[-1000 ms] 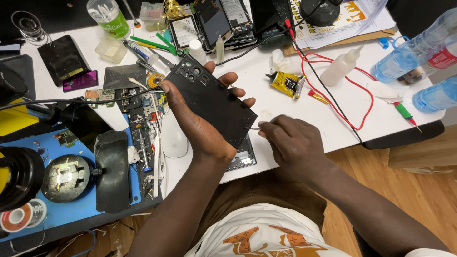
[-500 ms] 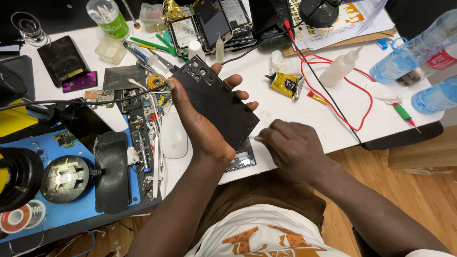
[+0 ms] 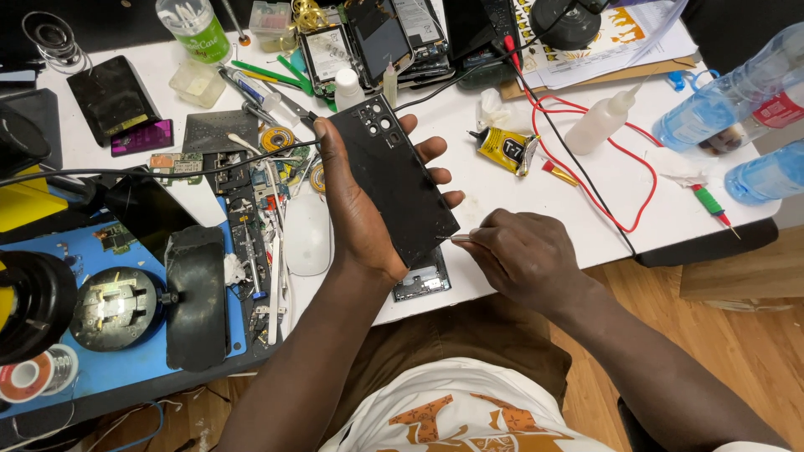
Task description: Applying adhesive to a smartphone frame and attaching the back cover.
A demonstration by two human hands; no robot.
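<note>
At the far left a blue mat (image 3: 126, 360) overhangs the near edge of the white bench (image 3: 586, 226), carrying a round metal fixture (image 3: 113, 305) and a black curved pad (image 3: 197, 293). Right of it lie loose circuit boards and a white mouse-shaped piece (image 3: 307, 234).

The left hand (image 3: 356, 213) grips a black phone back cover (image 3: 392, 177) from beneath, thumb along its left edge and fingertips curled over the right edge, camera holes pointing away from the person. The cover is tilted, raised above the bench near its front edge. Under it a dark phone frame (image 3: 423, 280) lies on the bench.

The right hand (image 3: 528, 255) is closed around a thin metal tool (image 3: 456, 239), whose tip touches the cover's lower right corner.

Further right sit a yellow glue tube (image 3: 502, 151), a red wire (image 3: 611, 167) looping across the bench, a white squeeze bottle (image 3: 599, 125) and clear water bottles (image 3: 729, 100). Open bench lies just right of the right hand, up to the near edge.

Since half a second ago the cover has turned slightly more upright, and the tool has closed onto its corner.
</note>
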